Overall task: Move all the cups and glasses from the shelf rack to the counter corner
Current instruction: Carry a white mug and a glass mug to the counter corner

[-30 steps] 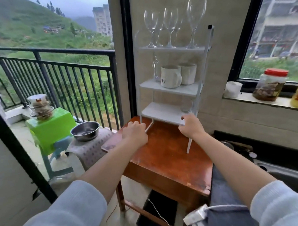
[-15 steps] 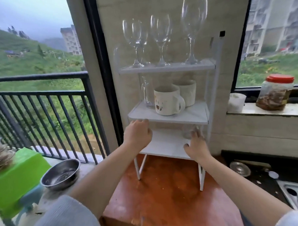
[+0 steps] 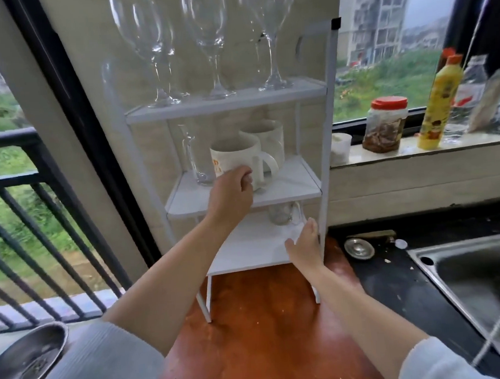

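Ceramic mug first, glass after

Left hand (image 3: 231, 193) is half-curled against the front mug (image 3: 236, 158) on the rack's (image 3: 329, 105) middle shelf, touching but not gripping yet. Right hand (image 3: 304, 245) rests open and empty on the bottom shelf. Mug looks sturdy, so I'd grab its handle; the wine glasses (image 3: 208, 45) up top look fragile and slippery, stems only.

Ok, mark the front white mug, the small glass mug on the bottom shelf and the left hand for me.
front white mug (image 3: 232, 157), head view: on its front wall.
small glass mug (image 3: 281, 214), head view: on its clear body.
left hand (image 3: 231, 193), head view: on the back of the hand.
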